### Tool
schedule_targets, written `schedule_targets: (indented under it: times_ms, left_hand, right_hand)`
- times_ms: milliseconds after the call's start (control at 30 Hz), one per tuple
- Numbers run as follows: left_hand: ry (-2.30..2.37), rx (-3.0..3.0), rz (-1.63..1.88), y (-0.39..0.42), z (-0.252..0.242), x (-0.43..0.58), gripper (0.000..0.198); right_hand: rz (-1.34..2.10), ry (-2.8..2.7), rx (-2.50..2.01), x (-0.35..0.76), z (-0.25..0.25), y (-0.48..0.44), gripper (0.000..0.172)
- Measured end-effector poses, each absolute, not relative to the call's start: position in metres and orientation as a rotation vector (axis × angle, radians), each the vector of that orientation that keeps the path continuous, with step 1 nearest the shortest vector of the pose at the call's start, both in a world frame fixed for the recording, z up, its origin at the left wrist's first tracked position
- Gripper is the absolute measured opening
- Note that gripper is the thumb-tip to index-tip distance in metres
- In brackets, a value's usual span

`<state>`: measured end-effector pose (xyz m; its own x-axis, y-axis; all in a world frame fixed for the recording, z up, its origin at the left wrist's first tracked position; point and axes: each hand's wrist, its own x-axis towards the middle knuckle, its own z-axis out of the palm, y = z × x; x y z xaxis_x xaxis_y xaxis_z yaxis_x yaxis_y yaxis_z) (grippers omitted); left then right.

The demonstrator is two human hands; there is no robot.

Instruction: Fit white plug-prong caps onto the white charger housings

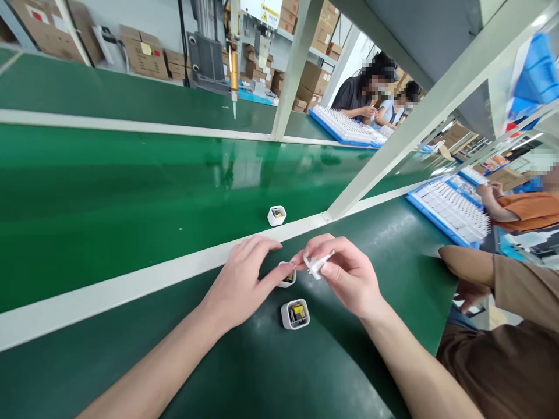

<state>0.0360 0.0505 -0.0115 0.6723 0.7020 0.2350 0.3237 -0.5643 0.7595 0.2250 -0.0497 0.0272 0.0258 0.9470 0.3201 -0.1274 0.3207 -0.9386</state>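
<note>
My left hand (239, 279) rests on the dark green bench, fingertips touching a small white open housing (287, 276) and steadying it. My right hand (347, 273) pinches a small white plastic cover piece (318, 265) just right of and above that housing. A second white housing (295, 313) with a yellow part inside sits upright on the bench below my hands. A third white housing (276, 215) stands on the bright green conveyor belt (131, 198) beyond the white rail.
A white frame post (384, 157) slants up from the rail. Blue trays of white parts (449, 212) lie to the right, another tray (347, 125) farther back. A co-worker's arm in brown (484, 267) is close on the right. Other people work nearby. Cardboard boxes stand behind.
</note>
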Motion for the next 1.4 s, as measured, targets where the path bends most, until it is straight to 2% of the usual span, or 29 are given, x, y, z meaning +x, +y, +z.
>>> schedule_targets:
  times_ms: [133, 233, 333, 433, 500, 833, 933, 1000, 1100, 1233, 1400]
  left_hand:
    - [0.769, 2.173, 0.838, 0.048, 0.007, 0.036, 0.028]
    - [0.860, 2.312, 0.879, 0.061, 0.021, 0.056, 0.031]
    - [0.931, 2.613, 0.664, 0.085, 0.027, 0.089, 0.043]
    - [0.920, 2.799, 0.290, 0.106, 0.024, 0.114, 0.033]
    - [0.910, 2.819, 0.194, 0.113, 0.018, 0.123, 0.032]
    - [1.167, 2.899, 0.331, 0.130, -0.008, 0.140, 0.026]
    - [1.250, 2.760, 0.502, 0.139, -0.010, 0.153, 0.046]
    - [1.166, 2.714, 0.467, 0.146, -0.011, 0.163, 0.055]
    - [0.998, 2.756, 0.284, 0.153, -0.008, 0.177, 0.030]
    - [1.017, 2.784, 0.300, 0.154, 0.001, 0.181, 0.037]
    - [1.028, 2.763, 0.326, 0.148, 0.034, 0.136, 0.034]
  right_hand:
    - [0.860, -1.394, -0.916, 0.230, 0.036, -0.055, 0.017]
    - [0.807, -1.426, -0.922, 0.235, 0.041, -0.057, 0.019]
    - [0.721, -1.465, -0.953, 0.240, 0.044, -0.056, 0.019]
    - [0.601, -1.528, -1.035, 0.244, 0.049, -0.056, 0.016]
    - [0.536, -1.574, -1.074, 0.246, 0.053, -0.057, 0.015]
    - [0.406, -1.663, -1.162, 0.249, 0.054, -0.058, 0.011]
    - [0.362, -1.636, -1.240, 0.256, 0.045, -0.050, 0.008]
    - [0.366, -1.569, -1.286, 0.261, 0.037, -0.045, 0.008]
    - [0.436, -1.433, -1.287, 0.268, 0.026, -0.037, 0.015]
    - [0.453, -1.340, -1.266, 0.273, 0.015, -0.030, 0.021]
    - [0.429, -1.286, -1.289, 0.275, 0.016, -0.031, 0.021]
